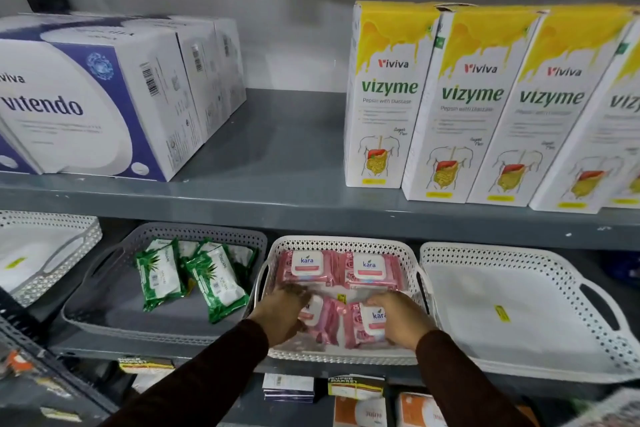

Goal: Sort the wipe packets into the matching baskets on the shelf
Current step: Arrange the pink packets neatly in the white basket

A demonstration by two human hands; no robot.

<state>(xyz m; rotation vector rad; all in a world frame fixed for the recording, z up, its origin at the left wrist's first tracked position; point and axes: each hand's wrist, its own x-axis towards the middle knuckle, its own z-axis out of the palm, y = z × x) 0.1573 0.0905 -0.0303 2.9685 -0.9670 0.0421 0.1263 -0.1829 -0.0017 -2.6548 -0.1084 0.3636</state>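
Observation:
A white perforated basket [341, 242] on the middle shelf holds pink Kara wipe packets. Two lie at its back [308, 267] [370, 270]. My left hand [282, 314] grips a pink packet [320, 319] at the basket's front left. My right hand [398, 317] grips another pink packet [363, 324] at the front right. Left of it, a grey basket [107, 305] contains several green wipe packets [159, 274], some lying loose, some stacked at the back.
An empty white basket [519, 305] with a yellow sticker stands on the right. Part of another white basket [45, 253] shows far left. The upper shelf carries Vitendo boxes [86, 104] and Vizyme cartons [467, 104]. More boxes sit on the shelf below.

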